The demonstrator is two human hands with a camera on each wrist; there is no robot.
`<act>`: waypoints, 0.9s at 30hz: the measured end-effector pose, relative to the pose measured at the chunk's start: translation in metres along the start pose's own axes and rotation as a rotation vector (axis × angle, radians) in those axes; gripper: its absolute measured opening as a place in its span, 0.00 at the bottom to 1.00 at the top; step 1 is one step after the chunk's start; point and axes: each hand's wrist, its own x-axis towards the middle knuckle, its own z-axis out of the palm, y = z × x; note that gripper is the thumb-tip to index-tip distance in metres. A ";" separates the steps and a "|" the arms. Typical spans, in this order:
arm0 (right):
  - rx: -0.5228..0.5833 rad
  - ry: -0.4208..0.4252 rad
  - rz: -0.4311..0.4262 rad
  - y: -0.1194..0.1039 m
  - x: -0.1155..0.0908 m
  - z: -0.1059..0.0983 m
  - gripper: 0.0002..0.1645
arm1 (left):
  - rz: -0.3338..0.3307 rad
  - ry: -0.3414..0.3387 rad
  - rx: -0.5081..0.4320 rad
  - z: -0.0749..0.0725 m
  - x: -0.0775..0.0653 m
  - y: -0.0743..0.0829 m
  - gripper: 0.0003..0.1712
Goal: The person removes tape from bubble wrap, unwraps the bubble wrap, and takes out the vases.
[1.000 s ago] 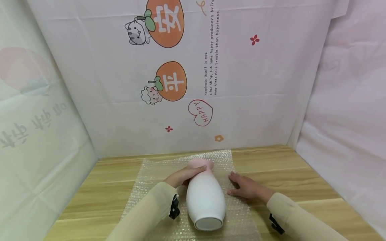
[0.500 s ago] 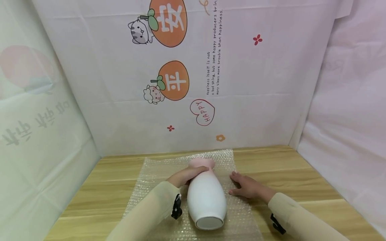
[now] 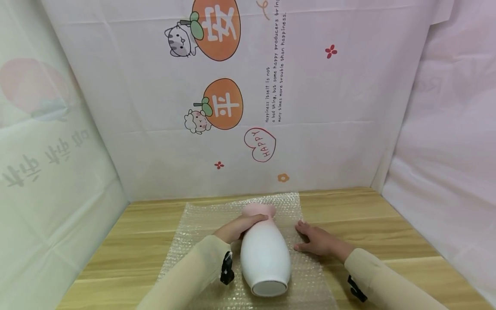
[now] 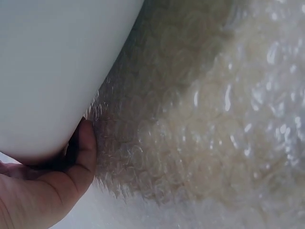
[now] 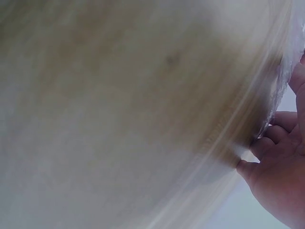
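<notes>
A vase [image 3: 265, 258], white with a pink neck and flared mouth, lies on its side on a sheet of bubble wrap [image 3: 201, 234]. Its base faces me. My left hand [image 3: 241, 227] grips the vase's neck, thumb across the top; in the left wrist view the fingers [image 4: 86, 148] curl under the white body [image 4: 52, 71]. To the right, my right hand [image 3: 319, 242] rests at the sheet's right edge, thumb and forefinger spread apart. The right wrist view has that hand [image 5: 281, 176] at its right border, fingertips touching the wrap's edge and the table.
Beneath the sheet is a wood-grain table [image 3: 372, 228]. White printed cloth [image 3: 310, 129] hangs behind it, and pale cloth walls stand at left and right. A black strap piece [image 3: 227, 269] sits on the left sleeve, another [image 3: 355, 289] on the right.
The head view shifted very slightly between the first two frames. Both hands, the vase and the bubble wrap have kept their places.
</notes>
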 end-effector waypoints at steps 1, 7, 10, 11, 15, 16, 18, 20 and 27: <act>0.002 0.001 -0.001 0.000 0.000 0.000 0.47 | -0.003 0.004 0.001 0.000 0.000 0.000 0.52; 0.007 0.006 0.008 0.001 0.000 0.002 0.47 | 0.013 -0.005 -0.015 0.001 0.001 0.000 0.51; 0.007 0.008 0.009 0.002 0.000 0.002 0.47 | 0.017 -0.005 0.006 0.003 -0.003 0.000 0.47; 0.005 0.010 0.008 0.003 0.000 0.002 0.47 | 0.019 0.006 0.009 0.004 -0.004 0.000 0.47; 0.003 0.010 0.007 0.003 0.001 0.002 0.47 | 0.034 0.052 -0.012 0.007 -0.008 0.002 0.46; 0.004 0.010 0.009 0.003 0.001 0.002 0.47 | 0.044 0.061 -0.025 0.008 -0.008 0.003 0.46; 0.005 0.007 0.013 0.003 0.001 0.002 0.47 | 0.053 0.063 -0.034 0.009 -0.010 0.005 0.45; 0.010 0.001 0.019 0.003 0.001 0.002 0.47 | 0.049 0.047 -0.025 0.008 -0.012 0.005 0.42; 0.015 0.003 0.026 0.003 0.001 0.003 0.48 | 0.054 0.043 -0.024 0.009 -0.015 0.006 0.42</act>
